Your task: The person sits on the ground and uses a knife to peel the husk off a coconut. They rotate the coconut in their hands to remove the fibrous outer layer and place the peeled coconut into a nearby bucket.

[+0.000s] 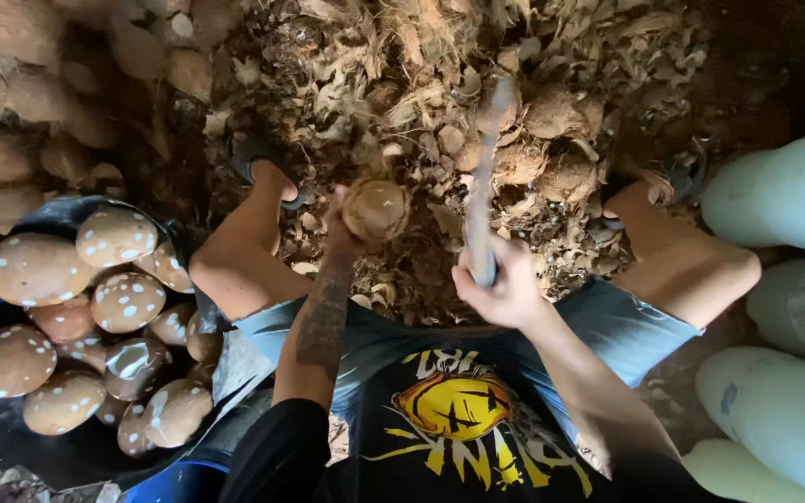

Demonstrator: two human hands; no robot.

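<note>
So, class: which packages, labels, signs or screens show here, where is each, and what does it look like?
No packages, labels, signs or screens.
Only print: shirt graphic, bottom centre, yellow-orange oval with jagged yellow lettering on black.
Black tub, lower left, holding brown white-spotted husked coconuts, carries no label.

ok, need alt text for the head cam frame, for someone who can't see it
Seen from above, a seated person's left hand holds a round brown tuber over a heap of peelings, while the right hand grips a knife. A dark tub of pale-spotted peeled tubers sits to one side, pale green sacks to the other.
</note>
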